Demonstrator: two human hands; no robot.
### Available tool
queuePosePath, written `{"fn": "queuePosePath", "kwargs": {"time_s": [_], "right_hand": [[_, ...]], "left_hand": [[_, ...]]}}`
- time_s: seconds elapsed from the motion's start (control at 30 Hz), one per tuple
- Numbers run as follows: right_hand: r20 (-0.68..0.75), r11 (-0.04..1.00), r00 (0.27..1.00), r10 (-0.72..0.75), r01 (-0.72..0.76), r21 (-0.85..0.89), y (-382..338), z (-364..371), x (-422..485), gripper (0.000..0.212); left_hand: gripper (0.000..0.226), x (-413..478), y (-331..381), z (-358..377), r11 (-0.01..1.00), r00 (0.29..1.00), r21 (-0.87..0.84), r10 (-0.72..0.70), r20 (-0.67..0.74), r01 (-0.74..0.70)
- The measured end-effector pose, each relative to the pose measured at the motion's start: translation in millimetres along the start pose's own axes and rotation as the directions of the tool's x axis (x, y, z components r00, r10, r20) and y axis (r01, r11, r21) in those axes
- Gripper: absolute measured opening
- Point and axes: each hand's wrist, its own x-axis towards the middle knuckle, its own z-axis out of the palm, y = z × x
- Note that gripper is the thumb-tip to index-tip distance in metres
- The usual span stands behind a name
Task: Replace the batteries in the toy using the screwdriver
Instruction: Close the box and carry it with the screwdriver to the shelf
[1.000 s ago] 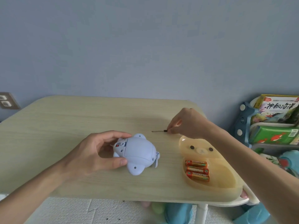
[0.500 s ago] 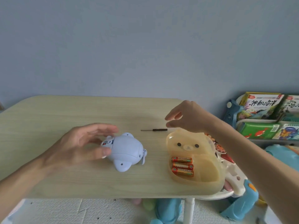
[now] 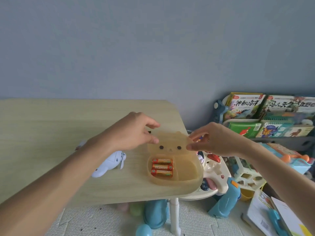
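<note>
1. On my feed the toy (image 3: 109, 165), pale and rounded, lies on the wooden table (image 3: 42, 125) at the left. My left forearm crosses over it and hides its upper half.
2. The left hand (image 3: 133, 135) hovers past the toy, fingers loosely spread and holding nothing, with the thumb tip at the tray's upper left rim.
3. Only a dark stub of the screwdriver (image 3: 150, 132) shows, on the table in the gap between that thumb and the fingers.
4. The amber bear-faced tray (image 3: 187, 178) sits at the table's right edge. Three batteries (image 3: 162, 167) lie side by side in its left compartment, their red and orange labels too blurred to read.
5. The right hand (image 3: 216, 140) has its thumb and forefinger at the tray's upper right rim. I cannot tell whether they pinch it.
6. Picture books (image 3: 245, 106) stand on a rack at the far right. Two covers read 神秘海洋 and 鸟儿天空, and a green one below carries a barcode.
7. Plastic playthings (image 3: 226, 200) crowd the floor under the table's right corner.
</note>
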Motion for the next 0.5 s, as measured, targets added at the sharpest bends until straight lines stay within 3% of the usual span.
{"fn": "queuePosePath", "kwargs": {"time_s": [0.2,0.33,0.5], "right_hand": [[-0.102,0.983,0.993,0.059,-0.040,0.178,4,11,-1,0.035],[-0.269,0.971,0.963,0.027,0.039,0.237,1,11,-9,0.031],[-0.298,0.900,0.953,-0.057,0.178,0.399,-11,8,-38,0.029]], "left_hand": [[0.049,13,-8,4,0.992,0.994,-0.070,-0.099,0.037,0.101],[0.032,2,-6,-4,0.983,0.995,-0.182,-0.038,-0.092,0.021],[0.029,-28,-8,-9,0.946,0.983,-0.284,0.122,-0.139,-0.157]]}}
